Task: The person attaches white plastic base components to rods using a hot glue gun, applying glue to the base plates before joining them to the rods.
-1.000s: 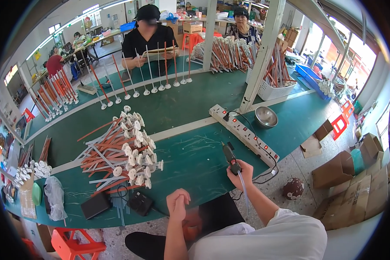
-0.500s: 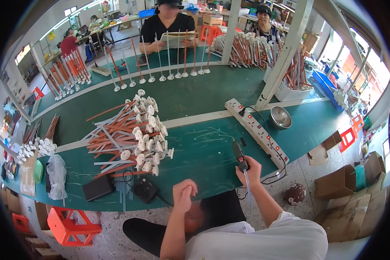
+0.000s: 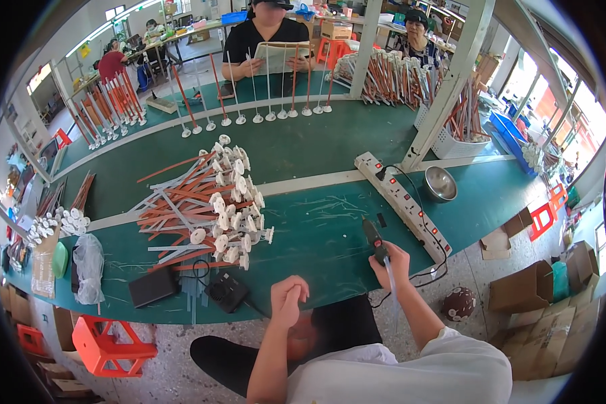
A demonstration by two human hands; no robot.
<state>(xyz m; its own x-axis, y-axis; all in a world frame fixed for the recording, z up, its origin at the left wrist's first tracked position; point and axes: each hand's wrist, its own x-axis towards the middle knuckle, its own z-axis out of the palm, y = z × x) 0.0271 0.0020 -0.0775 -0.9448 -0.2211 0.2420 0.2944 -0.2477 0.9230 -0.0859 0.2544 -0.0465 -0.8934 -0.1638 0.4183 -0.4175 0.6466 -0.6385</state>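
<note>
My right hand [image 3: 392,261] is closed around the grip of a dark glue gun [image 3: 375,241], held above the green table near its front edge. The nozzle points away from me, and a clear glue stick [image 3: 392,286] trails from its rear. My left hand [image 3: 289,300] is curled closed at the front edge, with nothing seen sticking out of it. Beyond it to the left lies a heap of white round-based pieces [image 3: 239,219] with flat orange and grey strips [image 3: 172,219] attached, the bases toward the right.
A white power strip [image 3: 404,205] with cables lies right of the glue gun, beside a metal bowl [image 3: 440,184]. Black boxes [image 3: 153,287] sit at the front left. Upright rods on white bases [image 3: 271,116] line the far edge, where a person [image 3: 266,40] holds a sheet.
The whole view has shifted slightly. The glue gun stays in my right hand in almost the same place, and my left hand remains curled by the table edge.
</note>
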